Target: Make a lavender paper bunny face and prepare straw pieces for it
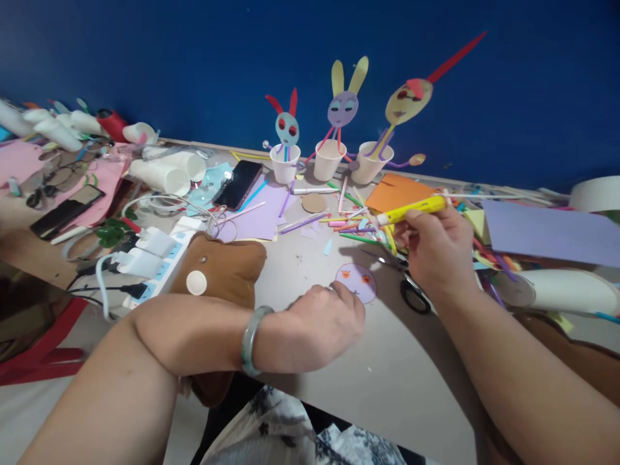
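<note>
My left hand [322,326], with a jade-like bangle on the wrist, is low over the table with its fingers curled at the left edge of a round purple paper face [357,292]. This face has orange eyes and a small drawn mouth; its lower left edge is under my fingers. Higher up on the right, my right hand [438,242] grips a yellow pen-shaped tool [411,210] with a pale tip pointing left. Below that hand lie black-handled scissors [415,296], partly in shadow.
Three paper cups hold paper-faced figures: a blue one [287,129], a purple one [343,108] and a yellow one [409,103]. A brown plush piece [227,261] and a power strip [167,258] sit left. A phone [238,185] lies behind; purple sheets [552,229] are right.
</note>
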Demonstrator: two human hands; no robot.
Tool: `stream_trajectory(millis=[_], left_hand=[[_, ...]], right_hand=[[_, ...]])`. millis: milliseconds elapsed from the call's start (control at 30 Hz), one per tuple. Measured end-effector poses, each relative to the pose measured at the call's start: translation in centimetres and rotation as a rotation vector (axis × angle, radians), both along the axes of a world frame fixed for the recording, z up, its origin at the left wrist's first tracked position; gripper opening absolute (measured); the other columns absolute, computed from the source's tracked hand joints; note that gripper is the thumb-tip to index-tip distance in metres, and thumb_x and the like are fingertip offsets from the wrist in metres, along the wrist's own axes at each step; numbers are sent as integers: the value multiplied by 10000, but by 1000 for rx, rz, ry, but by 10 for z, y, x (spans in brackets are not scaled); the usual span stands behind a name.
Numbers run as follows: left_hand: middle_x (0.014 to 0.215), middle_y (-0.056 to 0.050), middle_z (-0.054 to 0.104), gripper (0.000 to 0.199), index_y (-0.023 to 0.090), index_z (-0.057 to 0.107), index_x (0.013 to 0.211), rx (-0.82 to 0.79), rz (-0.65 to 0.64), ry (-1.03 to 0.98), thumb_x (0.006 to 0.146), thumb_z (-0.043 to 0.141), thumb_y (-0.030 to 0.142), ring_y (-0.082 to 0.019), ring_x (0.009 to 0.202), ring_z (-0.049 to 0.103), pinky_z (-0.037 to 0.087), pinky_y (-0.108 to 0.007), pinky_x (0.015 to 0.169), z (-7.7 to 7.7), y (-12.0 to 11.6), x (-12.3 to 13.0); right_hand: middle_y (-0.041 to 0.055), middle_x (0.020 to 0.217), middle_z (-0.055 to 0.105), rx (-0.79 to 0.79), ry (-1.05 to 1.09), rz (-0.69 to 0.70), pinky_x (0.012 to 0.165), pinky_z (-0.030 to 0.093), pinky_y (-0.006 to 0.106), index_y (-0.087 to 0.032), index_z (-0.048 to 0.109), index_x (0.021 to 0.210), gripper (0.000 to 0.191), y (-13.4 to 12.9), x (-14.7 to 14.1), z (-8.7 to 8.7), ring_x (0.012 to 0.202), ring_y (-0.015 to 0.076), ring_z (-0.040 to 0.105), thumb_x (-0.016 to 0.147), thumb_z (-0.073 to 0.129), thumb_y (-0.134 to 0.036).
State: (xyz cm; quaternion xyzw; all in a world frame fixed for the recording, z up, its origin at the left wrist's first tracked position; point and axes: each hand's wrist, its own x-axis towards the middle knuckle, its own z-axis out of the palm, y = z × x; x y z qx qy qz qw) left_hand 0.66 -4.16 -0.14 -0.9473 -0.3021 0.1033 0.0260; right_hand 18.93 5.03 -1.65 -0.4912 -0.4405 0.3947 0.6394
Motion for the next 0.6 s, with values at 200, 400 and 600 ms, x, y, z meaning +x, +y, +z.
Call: stream_trajectory(millis=[200, 400, 600], left_hand=[[846, -149, 715, 243, 66, 663, 1016, -191, -26, -79, 899, 459, 7, -229, 758, 724, 569, -319, 617, 12, 13, 0], [938, -140, 742, 239, 127, 671, 1042, -193, 126, -178, 946, 456, 89, -256, 880, 726, 565, -366, 724, 10, 48, -7], [1067, -133, 725, 206, 128, 686, 1034, -241, 318, -391, 928, 515, 174, -273, 992, 683, 538, -394, 823, -4, 77, -13]], right_hand=[[-35, 466, 504, -69, 271, -134, 394, 266, 194, -184, 540, 616, 95, 9, 6, 9, 432, 72, 431, 605, 628, -219], [-39, 463, 491, -175, 290, -183, 373, 275, 170, -194, 520, 597, 85, 13, 6, 10, 424, 75, 414, 647, 577, -155], [-29, 476, 493, -195, 279, -83, 365, 260, 150, -190, 480, 558, 146, 15, 6, 8, 444, 68, 413, 618, 609, -157]])
